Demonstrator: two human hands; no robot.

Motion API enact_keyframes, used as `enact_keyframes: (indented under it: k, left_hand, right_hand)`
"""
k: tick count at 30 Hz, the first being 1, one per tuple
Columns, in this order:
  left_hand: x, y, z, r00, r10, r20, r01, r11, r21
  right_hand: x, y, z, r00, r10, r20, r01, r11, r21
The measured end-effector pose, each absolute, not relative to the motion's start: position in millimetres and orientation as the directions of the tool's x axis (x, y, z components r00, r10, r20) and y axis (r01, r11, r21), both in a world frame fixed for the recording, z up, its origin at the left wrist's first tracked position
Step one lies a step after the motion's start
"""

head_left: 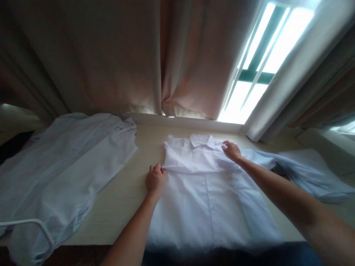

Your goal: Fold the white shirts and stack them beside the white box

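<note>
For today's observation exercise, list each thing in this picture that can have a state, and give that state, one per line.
White shirt: lying flat on the table, collar away from the person, a fold across the chest.
Left hand: closed, pinching the shirt's left fold edge.
Right hand: fingers gripping the cloth near the collar.
Pale blue garment: spread out, rumpled.
Curtain: drawn, partly open at the right.
</note>
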State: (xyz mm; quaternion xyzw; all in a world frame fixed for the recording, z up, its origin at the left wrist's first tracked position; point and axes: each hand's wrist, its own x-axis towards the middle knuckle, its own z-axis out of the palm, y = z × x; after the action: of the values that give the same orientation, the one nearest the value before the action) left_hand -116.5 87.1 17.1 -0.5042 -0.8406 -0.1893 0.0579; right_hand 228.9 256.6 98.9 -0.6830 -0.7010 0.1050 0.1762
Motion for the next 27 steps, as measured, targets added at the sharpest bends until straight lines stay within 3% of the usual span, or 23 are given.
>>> enact_keyframes:
  k: [5,10,17,23,27]
  left_hand:
    - [-119,90,19,-0.423,0.85,0.315,0.906,0.406,0.12]
    - [-122,88,20,-0.45,0.83,0.33,0.883,0.469,0.024]
    - [-116,87,22,-0.479,0.814,0.328,0.866,0.499,0.026]
    - [-119,88,21,-0.51,0.814,0.277,0.854,0.517,0.052]
    - [-118,88,20,-0.584,0.757,0.293,0.806,0.583,0.102]
  right_hand:
    - [326,207,81,0.183,0.983,-0.017,0.907,-0.175,-0.383]
    - [339,197,69,0.248,0.956,-0.158,0.839,-0.293,-0.458]
    - [329,212,73,0.251,0.953,-0.167,0.794,-0.302,-0.528]
    - [329,221,85,0.289,0.956,-0.052,0.793,-0.269,-0.547]
    - [325,211,77,0.235,0.965,-0.113,0.796,-0.258,-0.547]
